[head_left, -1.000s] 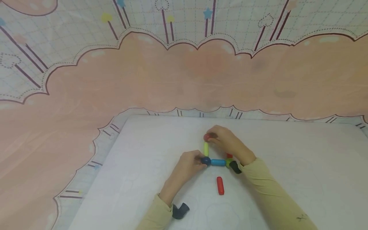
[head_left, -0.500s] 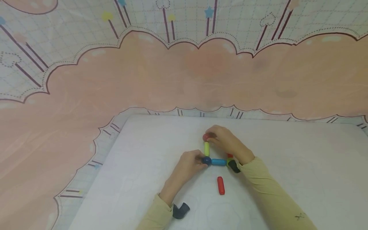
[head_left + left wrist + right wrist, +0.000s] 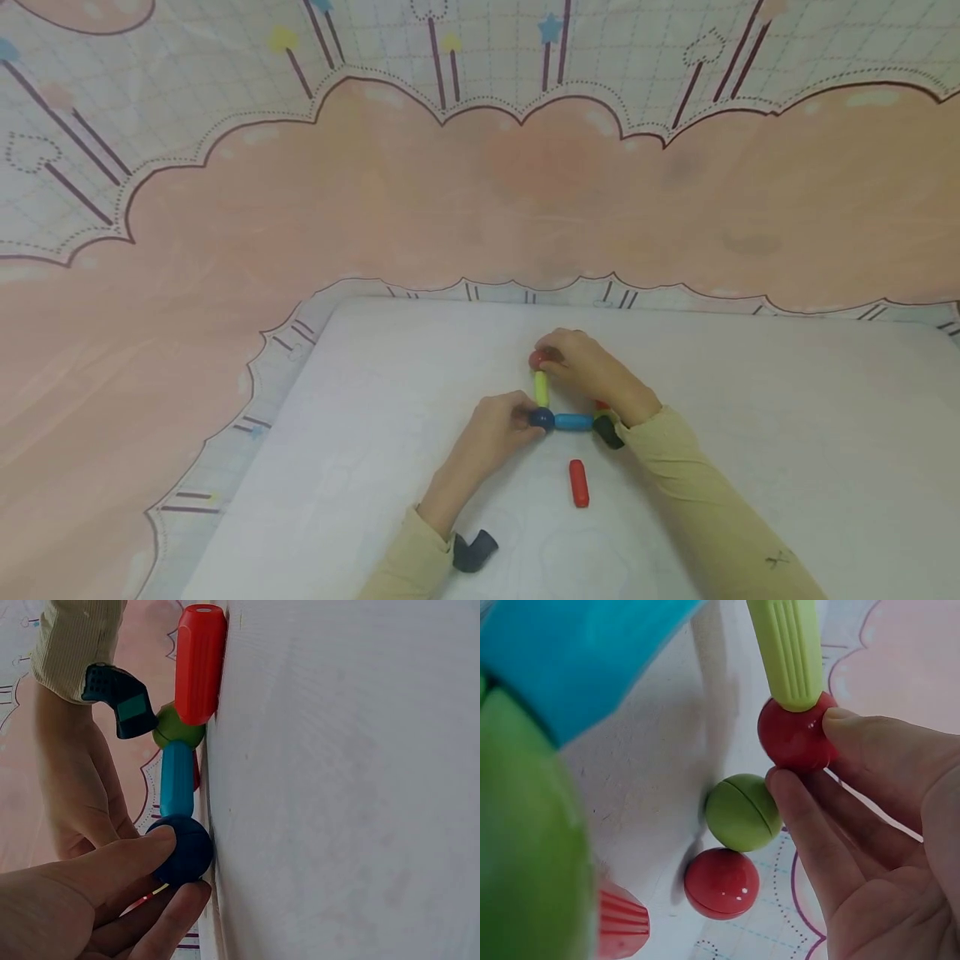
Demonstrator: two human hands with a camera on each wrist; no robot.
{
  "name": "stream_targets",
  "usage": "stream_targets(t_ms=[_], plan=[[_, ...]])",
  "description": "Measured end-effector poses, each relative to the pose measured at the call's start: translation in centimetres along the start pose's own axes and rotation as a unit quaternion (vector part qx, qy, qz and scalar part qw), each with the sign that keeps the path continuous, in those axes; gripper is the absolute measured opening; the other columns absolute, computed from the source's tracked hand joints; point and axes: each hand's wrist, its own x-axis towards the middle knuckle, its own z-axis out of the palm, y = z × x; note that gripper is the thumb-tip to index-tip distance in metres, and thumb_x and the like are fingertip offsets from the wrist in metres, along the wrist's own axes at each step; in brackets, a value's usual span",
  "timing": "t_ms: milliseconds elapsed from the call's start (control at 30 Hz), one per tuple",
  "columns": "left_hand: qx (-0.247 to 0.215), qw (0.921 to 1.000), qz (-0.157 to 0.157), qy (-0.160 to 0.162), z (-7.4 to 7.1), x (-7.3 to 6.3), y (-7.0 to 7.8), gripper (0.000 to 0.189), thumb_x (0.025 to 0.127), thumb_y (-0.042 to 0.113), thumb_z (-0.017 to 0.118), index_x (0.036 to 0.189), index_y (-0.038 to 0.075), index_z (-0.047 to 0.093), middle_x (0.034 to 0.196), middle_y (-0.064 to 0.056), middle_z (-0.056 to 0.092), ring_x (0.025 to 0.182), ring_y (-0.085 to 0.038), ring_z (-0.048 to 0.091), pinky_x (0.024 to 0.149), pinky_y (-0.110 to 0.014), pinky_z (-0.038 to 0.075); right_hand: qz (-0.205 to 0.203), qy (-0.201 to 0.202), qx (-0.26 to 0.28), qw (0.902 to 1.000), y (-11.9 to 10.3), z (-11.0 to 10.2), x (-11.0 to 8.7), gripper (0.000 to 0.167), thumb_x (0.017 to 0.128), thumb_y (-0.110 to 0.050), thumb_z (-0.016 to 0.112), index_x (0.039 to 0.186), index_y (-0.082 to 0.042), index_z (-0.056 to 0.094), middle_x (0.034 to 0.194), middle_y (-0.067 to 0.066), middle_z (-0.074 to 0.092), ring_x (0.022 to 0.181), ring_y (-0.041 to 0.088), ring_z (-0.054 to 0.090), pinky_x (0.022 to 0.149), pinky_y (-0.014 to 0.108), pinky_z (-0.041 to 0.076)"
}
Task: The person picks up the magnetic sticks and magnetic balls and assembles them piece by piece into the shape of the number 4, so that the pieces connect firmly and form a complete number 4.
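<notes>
My left hand pinches a dark blue ball between thumb and fingers. From that ball a blue rod runs right to a green ball, and a yellow-green rod runs toward the far side. At the far end of the yellow-green rod is a red ball, pinched by the thumb and fingers of my right hand. A red rod by the green ball is mostly hidden behind the right wrist. A loose red rod lies nearer.
A second green ball and another red ball sit side by side in the right wrist view, hidden in the head view. Black wrist pieces stick out from both sleeves. The white table meets a patterned cloth.
Both hands keep their grips almost still. The head view has drifted slightly, and the green ball at the blue rod's right end is more covered by the right wrist.
</notes>
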Motion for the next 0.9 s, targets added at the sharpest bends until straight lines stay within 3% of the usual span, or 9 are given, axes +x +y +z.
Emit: stream_targets(t_ms=[433,900], plan=[[0.003,1.0000,-0.001,0.007,0.02,-0.16,0.15,0.025,0.086,0.012,0.077,0.109,0.007,0.069,0.098,-0.005,0.074,0.087,-0.013,0.068,0.078,-0.025,0.057,0.030,-0.025,0.001,0.9992,-0.28,0.08,0.10,0.034,0.096,-0.014,0.067,0.126,0.001,0.064,0.119,0.013,0.069,0.115,0.027,0.063,0.104,0.043,0.049],[-0.008,1.0000,-0.003,0.004,0.05,-0.13,-0.12,0.026,0.087,0.013,0.077,0.111,0.007,0.069,0.096,-0.003,0.073,0.085,-0.012,0.067,0.078,-0.024,0.057,0.011,-0.015,-0.027,0.9995,0.02,-0.02,0.14,0.039,0.094,-0.016,0.069,0.128,0.002,0.063,0.122,0.015,0.067,0.114,0.029,0.063,0.103,0.045,0.049]])
